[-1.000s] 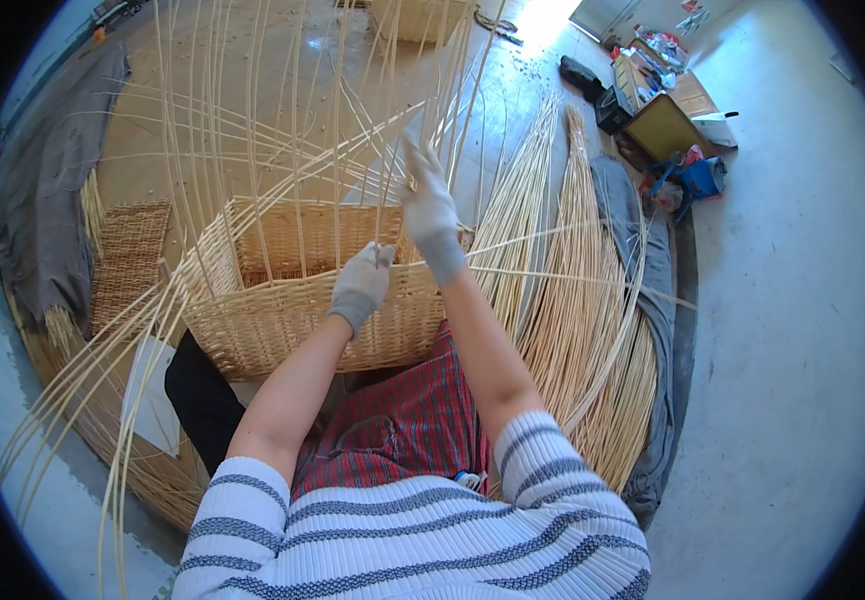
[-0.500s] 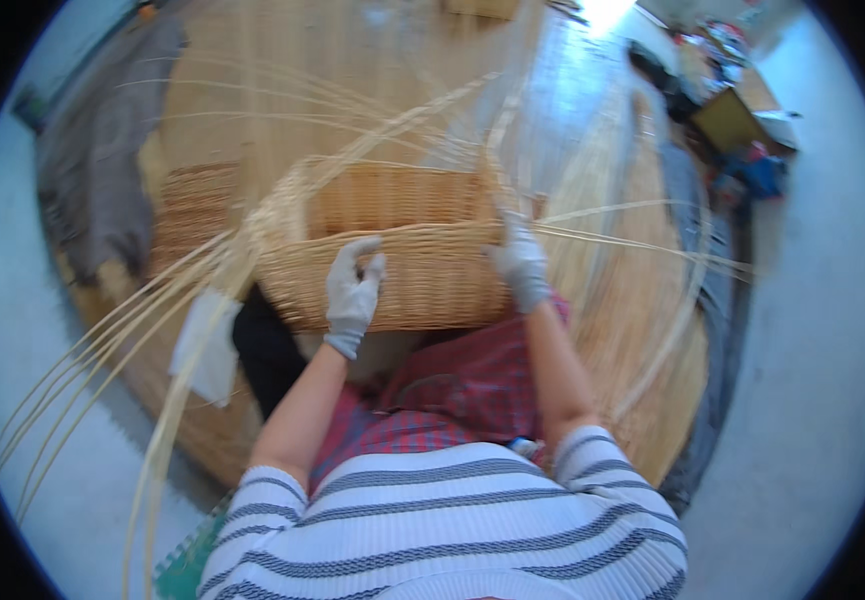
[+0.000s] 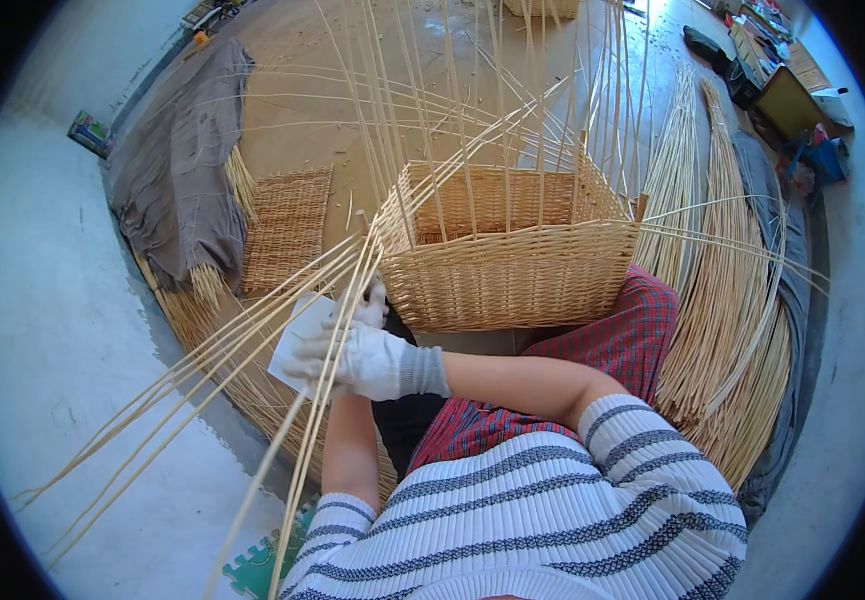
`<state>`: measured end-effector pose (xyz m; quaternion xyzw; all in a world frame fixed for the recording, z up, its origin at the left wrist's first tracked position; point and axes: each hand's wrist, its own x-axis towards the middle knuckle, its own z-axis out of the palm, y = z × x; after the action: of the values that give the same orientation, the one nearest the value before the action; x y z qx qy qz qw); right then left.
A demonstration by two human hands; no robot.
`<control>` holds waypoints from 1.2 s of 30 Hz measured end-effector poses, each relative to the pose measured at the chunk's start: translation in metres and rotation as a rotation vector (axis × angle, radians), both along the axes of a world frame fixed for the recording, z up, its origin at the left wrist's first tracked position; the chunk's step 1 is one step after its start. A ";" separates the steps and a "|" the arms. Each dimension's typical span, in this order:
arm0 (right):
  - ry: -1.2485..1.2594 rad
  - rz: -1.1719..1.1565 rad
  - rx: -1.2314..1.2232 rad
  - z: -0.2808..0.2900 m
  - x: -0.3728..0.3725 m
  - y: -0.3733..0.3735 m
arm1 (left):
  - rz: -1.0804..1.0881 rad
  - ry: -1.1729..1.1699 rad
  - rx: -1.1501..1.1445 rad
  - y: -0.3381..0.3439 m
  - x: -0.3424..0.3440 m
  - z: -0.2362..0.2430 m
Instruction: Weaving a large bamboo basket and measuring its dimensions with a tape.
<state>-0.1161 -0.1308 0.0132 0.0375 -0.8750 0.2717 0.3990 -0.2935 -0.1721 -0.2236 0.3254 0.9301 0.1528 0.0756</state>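
Note:
A rectangular woven willow basket (image 3: 507,285) rests across my lap, with tall upright rods (image 3: 467,110) and long loose rods (image 3: 167,390) trailing from its left corner down-left. My gloved left hand (image 3: 368,305) is just below that corner, partly hidden behind rods and my right hand. My gloved right hand (image 3: 357,360) reaches across my body to the rods at lower left, its blurred fingers closed around a long pale rod, as far as I can see. A white sheet (image 3: 290,340) lies behind that hand.
Bundles of willow rods (image 3: 697,260) lie at right, and cloth-covered bundles (image 3: 167,170) at left. A flat woven mat (image 3: 282,230) lies beside the basket. Another basket (image 3: 542,8) stands at the back. A crate and clutter (image 3: 787,105) sit at upper right. A green foam mat (image 3: 257,565) shows below.
My right hand has swung from the basket's right side down across to the lower left. My left hand has left the basket's front to sit by its left corner. The view has shifted.

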 end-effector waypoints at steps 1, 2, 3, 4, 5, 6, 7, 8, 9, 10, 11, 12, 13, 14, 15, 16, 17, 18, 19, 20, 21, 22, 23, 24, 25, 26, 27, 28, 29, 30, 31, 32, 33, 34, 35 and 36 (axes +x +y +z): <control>-0.040 -0.100 -0.009 -0.015 0.028 0.023 | -0.183 -0.466 0.173 0.018 0.042 0.072; -0.237 0.040 -0.008 -0.016 0.051 0.025 | -0.250 -0.886 0.350 0.046 0.067 0.174; -0.427 0.199 0.003 -0.018 0.065 0.027 | -0.353 -0.649 0.392 0.040 0.095 0.262; -0.553 0.275 0.131 -0.036 0.078 0.033 | -0.534 -0.607 0.458 0.044 0.092 0.257; -0.587 0.263 0.104 -0.035 0.084 0.034 | -0.684 -0.547 0.514 0.039 0.082 0.245; -0.551 0.245 0.013 -0.013 0.076 0.033 | -0.612 -0.723 0.784 0.034 0.069 0.207; -0.513 0.219 -0.071 0.013 0.068 0.045 | -0.600 -0.722 0.782 0.025 0.057 0.185; -0.388 0.025 -0.070 0.031 0.067 0.063 | -0.393 -0.819 0.933 0.018 0.046 0.169; -0.267 -0.177 -0.072 0.043 0.068 0.083 | -0.183 -0.922 1.072 0.017 0.045 0.162; -0.002 -0.281 -0.360 0.031 0.076 0.116 | -0.116 -0.898 1.090 0.022 0.068 0.179; 0.280 -0.365 -0.639 0.012 0.085 0.147 | -0.114 -0.900 1.093 0.021 0.077 0.168; 0.341 -0.596 -0.723 -0.010 0.105 0.165 | -0.094 -0.982 1.074 0.017 0.079 0.147; 0.503 -0.639 -0.857 -0.040 0.126 0.178 | -0.082 -1.075 1.050 0.016 0.086 0.136; 0.606 -0.601 -0.994 -0.089 0.153 0.181 | -0.106 -1.173 0.988 0.021 0.109 0.143; 0.707 -0.547 -1.131 -0.120 0.168 0.177 | -0.127 -1.263 0.930 0.027 0.129 0.151; 0.688 -0.528 -1.136 -0.120 0.164 0.169 | -0.383 -0.878 0.849 0.029 0.137 0.144; 0.687 -0.575 -1.272 -0.119 0.162 0.162 | -0.609 -0.486 0.735 0.037 0.142 0.137; 0.688 -0.649 -1.400 -0.117 0.168 0.154 | -0.660 -0.166 0.688 0.055 0.149 0.152; 0.672 -0.649 -1.395 -0.113 0.167 0.148 | -0.695 0.160 0.629 0.078 0.151 0.171; 0.660 -0.680 -1.366 -0.108 0.164 0.144 | -0.680 0.154 0.639 0.101 0.145 0.174; 0.651 -0.703 -1.330 -0.102 0.158 0.147 | -0.593 -0.316 0.376 0.125 0.134 0.179; 0.626 -0.625 -1.065 -0.091 0.148 0.154 | -0.493 -0.773 0.095 0.138 0.126 0.182; 0.384 -0.696 -0.907 -0.076 0.138 0.168 | -0.493 -0.776 0.111 0.141 0.119 0.172; 0.146 -0.749 -0.742 -0.049 0.118 0.185 | -0.590 -0.743 0.278 0.145 0.109 0.150; 0.070 -0.823 -0.316 -0.027 0.095 0.209 | -0.698 -0.712 0.437 0.148 0.110 0.131; -0.008 -0.871 0.111 -0.011 0.073 0.230 | -0.672 -0.718 0.588 0.150 0.114 0.119; -0.019 -0.884 0.121 -0.008 0.063 0.242 | -0.683 -0.733 0.593 0.154 0.117 0.122; -0.041 -0.856 0.059 -0.007 0.059 0.249 | -0.624 -0.798 0.457 0.154 0.121 0.133; -0.066 -0.828 -0.004 -0.009 0.063 0.253 | -0.565 -0.862 0.319 0.154 0.123 0.143; -0.105 -0.683 -0.697 0.014 0.068 0.215 | -0.495 -0.944 0.170 0.143 0.109 0.161; 0.167 -0.551 -0.800 -0.005 0.092 0.191 | -0.483 -0.952 0.184 0.141 0.110 0.168; 0.437 -0.426 -0.890 -0.042 0.122 0.176 | -0.480 -0.944 0.164 0.143 0.116 0.170; 0.601 -0.263 -0.992 -0.102 0.155 0.165 | -0.486 -0.940 0.141 0.147 0.124 0.172; 0.765 -0.097 -1.088 -0.143 0.181 0.159 | -0.520 -0.963 0.100 0.153 0.131 0.175; 0.752 -0.088 -1.109 -0.136 0.178 0.151 | -0.494 -0.968 0.096 0.150 0.122 0.164; 0.651 -0.275 -1.115 -0.118 0.175 0.141 | -0.454 -1.069 0.219 0.147 0.115 0.146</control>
<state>0.0585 0.0104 -0.1049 -0.2066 -0.4344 0.6055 0.6340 -0.1785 -0.0251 -0.0772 0.3999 0.6488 0.3708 0.5307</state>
